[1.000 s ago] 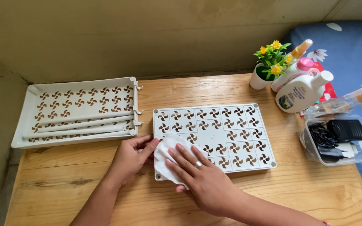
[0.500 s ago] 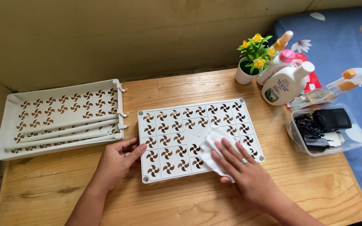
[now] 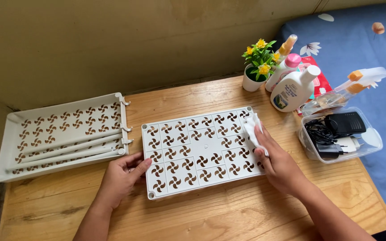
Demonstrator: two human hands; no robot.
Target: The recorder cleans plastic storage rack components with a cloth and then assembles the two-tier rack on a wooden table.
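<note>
At a wooden table (image 3: 211, 214), we press a white wipe (image 3: 250, 129) against the far right corner of a white perforated panel (image 3: 202, 149), our right hand (image 3: 279, 163) laid flat over the cloth with fingers extended, pinning it to the plastic rather than clenching it. Our left hand (image 3: 122, 175) braces the panel's near left edge, fingers loosely curled against the rim, thumb on top. The panel lies flat in front of us, its long axis running left to right and tilted slightly, the right end farther from us than the left. It sits between our two hands, so the right hand is the nearer one to the wiped corner and the left is well apart from it, at the opposite end.

To the left, a matching white tray (image 3: 59, 134) with pinwheel cut-outs holds several white rods and overhangs the table's edge. At the back right stand a small potted plant with yellow flowers (image 3: 256, 67) and a cluster of bottles (image 3: 293, 87); a clear box of black chargers and cables (image 3: 340, 134) rests beside them, just apart from our right hand.

The wipe is mostly covered by our fingers, so its full shape is hard to judge, and the panel's right edge is hidden beneath the hand
</note>
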